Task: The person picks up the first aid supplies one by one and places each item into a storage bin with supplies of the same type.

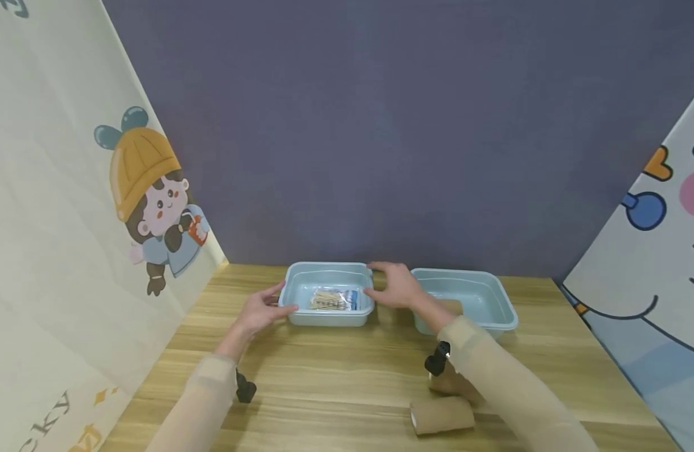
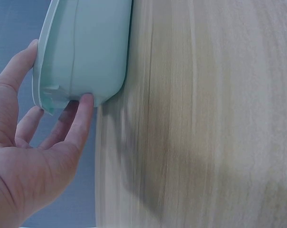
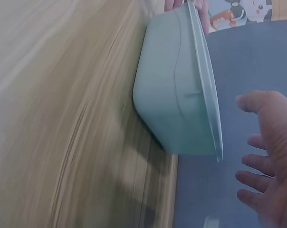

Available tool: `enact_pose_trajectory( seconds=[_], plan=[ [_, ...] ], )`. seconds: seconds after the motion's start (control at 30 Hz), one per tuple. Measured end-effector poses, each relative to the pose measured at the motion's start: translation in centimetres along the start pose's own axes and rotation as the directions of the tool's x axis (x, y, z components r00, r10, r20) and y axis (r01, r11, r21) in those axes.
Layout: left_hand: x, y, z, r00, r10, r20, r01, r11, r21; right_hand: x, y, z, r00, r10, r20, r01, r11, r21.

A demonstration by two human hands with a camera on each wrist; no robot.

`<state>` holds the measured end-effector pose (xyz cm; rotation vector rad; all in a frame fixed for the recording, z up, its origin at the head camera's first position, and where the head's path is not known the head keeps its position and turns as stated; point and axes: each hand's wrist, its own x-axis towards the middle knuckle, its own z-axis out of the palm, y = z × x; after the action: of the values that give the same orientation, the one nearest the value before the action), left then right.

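Observation:
In the head view a pale blue plastic basin [image 1: 327,319] sits at the back of the wooden table. Inside it lies a clear packet of thin pale sticks [image 1: 332,300] with a blue patch at one end. My left hand [image 1: 260,311] grips the basin's left end. The left wrist view shows that hand [image 2: 43,156] with its thumb on the rim and fingertips against the end wall below. At the other end, my right hand [image 1: 398,287] hovers with spread fingers. In the right wrist view this hand [image 3: 272,156] is apart from the basin [image 3: 172,90].
To the right stands a second pale blue basin [image 1: 485,298], partly behind the right forearm, with a brown piece [image 1: 452,306] in it. A brown roll [image 1: 442,415] lies near the front; another brown roll [image 1: 451,383] is partly under the sleeve. A dark wall [image 1: 352,138] rises behind.

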<state>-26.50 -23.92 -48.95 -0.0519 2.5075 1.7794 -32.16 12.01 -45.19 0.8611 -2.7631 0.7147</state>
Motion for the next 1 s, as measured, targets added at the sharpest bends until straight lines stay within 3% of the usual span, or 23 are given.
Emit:
enact_pose_trajectory(
  seconds=[1.0],
  plan=[
    [0.2,0.0,0.0,1.000,-0.011,-0.008,0.011,1.000,0.021,-1.6,2.7,-1.8,0.998,0.034,-0.058,-0.034,0.999,-0.003]
  ],
)
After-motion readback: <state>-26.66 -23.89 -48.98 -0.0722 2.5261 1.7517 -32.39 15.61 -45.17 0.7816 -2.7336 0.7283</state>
